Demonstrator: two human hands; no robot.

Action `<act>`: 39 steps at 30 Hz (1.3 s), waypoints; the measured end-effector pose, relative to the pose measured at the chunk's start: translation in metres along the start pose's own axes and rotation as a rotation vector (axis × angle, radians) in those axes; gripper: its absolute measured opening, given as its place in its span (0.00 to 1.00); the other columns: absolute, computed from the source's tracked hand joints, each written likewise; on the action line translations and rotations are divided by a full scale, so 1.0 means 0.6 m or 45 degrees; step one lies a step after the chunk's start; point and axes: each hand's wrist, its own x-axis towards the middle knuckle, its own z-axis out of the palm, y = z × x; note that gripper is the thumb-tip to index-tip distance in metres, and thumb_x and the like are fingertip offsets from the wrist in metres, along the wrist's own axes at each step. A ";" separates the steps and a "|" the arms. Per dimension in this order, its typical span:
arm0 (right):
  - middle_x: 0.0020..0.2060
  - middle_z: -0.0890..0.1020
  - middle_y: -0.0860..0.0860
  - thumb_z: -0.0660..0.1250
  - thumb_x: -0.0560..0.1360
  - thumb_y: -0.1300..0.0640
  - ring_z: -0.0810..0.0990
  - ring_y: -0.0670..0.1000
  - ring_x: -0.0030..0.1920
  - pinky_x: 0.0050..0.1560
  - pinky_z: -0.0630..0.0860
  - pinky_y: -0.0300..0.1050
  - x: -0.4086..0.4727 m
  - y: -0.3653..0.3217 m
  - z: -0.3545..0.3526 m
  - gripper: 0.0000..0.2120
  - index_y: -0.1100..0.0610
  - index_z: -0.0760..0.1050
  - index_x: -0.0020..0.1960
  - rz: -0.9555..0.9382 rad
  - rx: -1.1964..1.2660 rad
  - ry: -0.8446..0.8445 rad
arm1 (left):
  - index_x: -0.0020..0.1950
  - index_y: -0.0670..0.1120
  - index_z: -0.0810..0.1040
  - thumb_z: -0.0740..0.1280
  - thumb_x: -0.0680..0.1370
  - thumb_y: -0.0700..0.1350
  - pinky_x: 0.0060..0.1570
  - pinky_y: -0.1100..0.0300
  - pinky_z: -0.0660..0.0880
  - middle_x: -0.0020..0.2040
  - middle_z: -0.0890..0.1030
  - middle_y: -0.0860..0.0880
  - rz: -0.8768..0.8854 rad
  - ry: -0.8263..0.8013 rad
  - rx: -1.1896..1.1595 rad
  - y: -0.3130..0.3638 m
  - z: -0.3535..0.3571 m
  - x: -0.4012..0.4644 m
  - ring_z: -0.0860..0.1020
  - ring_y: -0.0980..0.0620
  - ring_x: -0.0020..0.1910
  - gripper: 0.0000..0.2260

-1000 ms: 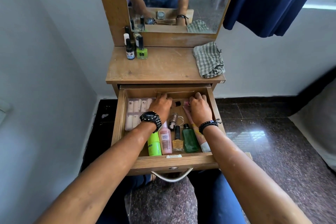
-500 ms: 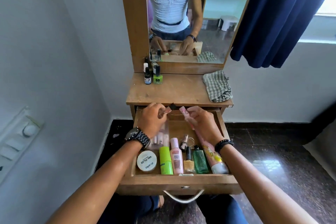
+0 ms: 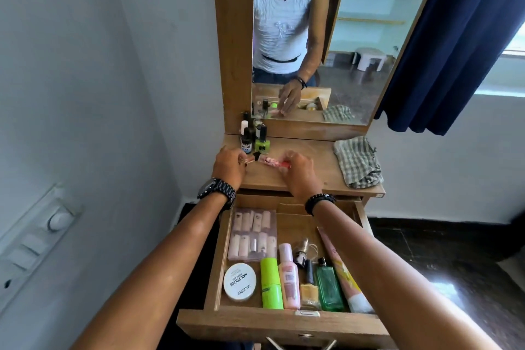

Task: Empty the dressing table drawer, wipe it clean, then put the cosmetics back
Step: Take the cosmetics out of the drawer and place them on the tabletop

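The wooden drawer [image 3: 284, 321] stands pulled open with several cosmetics in it: a clear pack of false nails [image 3: 252, 234], a white round tin [image 3: 239, 281], a lime green bottle [image 3: 270, 283], a pink bottle [image 3: 288, 278], a green glass bottle [image 3: 329, 287] and a pink tube [image 3: 345, 273]. Over the tabletop [image 3: 312, 170], my left hand [image 3: 228, 165] grips a small dark-capped bottle [image 3: 54, 160]. My right hand [image 3: 298, 173] pinches a small pink and red tube [image 3: 272, 162] lying low over the wood.
Several nail polish bottles [image 3: 257, 140] stand at the tabletop's back left, below the mirror [image 3: 355, 37]. A checked cloth [image 3: 356, 162] lies crumpled at the right end. A wall is close on the left, a blue curtain [image 3: 454, 37] on the right.
Both hands rose from the drawer's back to the tabletop, each carrying a small item. The view tilted up.
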 end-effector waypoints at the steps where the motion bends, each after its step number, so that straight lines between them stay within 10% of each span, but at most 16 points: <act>1: 0.47 0.80 0.55 0.64 0.74 0.67 0.77 0.54 0.49 0.49 0.76 0.45 0.004 0.003 0.005 0.06 0.59 0.77 0.48 -0.002 -0.017 0.002 | 0.49 0.43 0.81 0.67 0.75 0.38 0.49 0.62 0.70 0.53 0.78 0.44 0.001 -0.001 -0.008 0.000 0.003 0.002 0.76 0.48 0.52 0.05; 7: 0.48 0.75 0.50 0.64 0.75 0.64 0.72 0.45 0.44 0.37 0.67 0.21 -0.002 0.012 0.006 0.08 0.58 0.78 0.52 -0.043 -0.018 0.041 | 0.54 0.44 0.78 0.68 0.74 0.38 0.48 0.65 0.67 0.56 0.75 0.44 -0.008 0.059 -0.035 -0.002 0.004 -0.009 0.75 0.48 0.55 0.09; 20: 0.53 0.76 0.51 0.64 0.75 0.66 0.77 0.49 0.52 0.56 0.76 0.44 -0.060 0.029 -0.021 0.09 0.57 0.78 0.52 -0.003 0.117 0.096 | 0.55 0.45 0.77 0.70 0.73 0.40 0.42 0.69 0.70 0.58 0.75 0.47 0.096 0.025 -0.160 0.019 0.004 -0.082 0.74 0.57 0.45 0.12; 29: 0.43 0.78 0.48 0.69 0.72 0.66 0.76 0.43 0.42 0.46 0.74 0.32 -0.136 0.058 -0.024 0.06 0.58 0.80 0.45 0.032 0.280 0.147 | 0.52 0.44 0.79 0.70 0.72 0.38 0.45 0.64 0.74 0.49 0.78 0.48 0.159 -0.160 -0.227 0.032 0.049 -0.174 0.76 0.54 0.42 0.10; 34: 0.39 0.79 0.46 0.69 0.71 0.66 0.76 0.43 0.38 0.39 0.71 0.28 -0.199 0.110 -0.020 0.05 0.58 0.80 0.43 0.120 0.145 -0.142 | 0.52 0.43 0.79 0.68 0.73 0.38 0.49 0.62 0.71 0.51 0.78 0.45 0.235 -0.602 -0.072 0.029 0.090 -0.220 0.77 0.49 0.50 0.08; 39: 0.47 0.82 0.52 0.64 0.74 0.64 0.79 0.51 0.48 0.53 0.77 0.47 -0.214 0.139 -0.016 0.08 0.57 0.80 0.47 0.147 -0.087 -0.447 | 0.59 0.47 0.77 0.62 0.76 0.40 0.57 0.56 0.69 0.56 0.75 0.45 0.328 -0.778 0.275 0.020 0.109 -0.235 0.71 0.46 0.58 0.12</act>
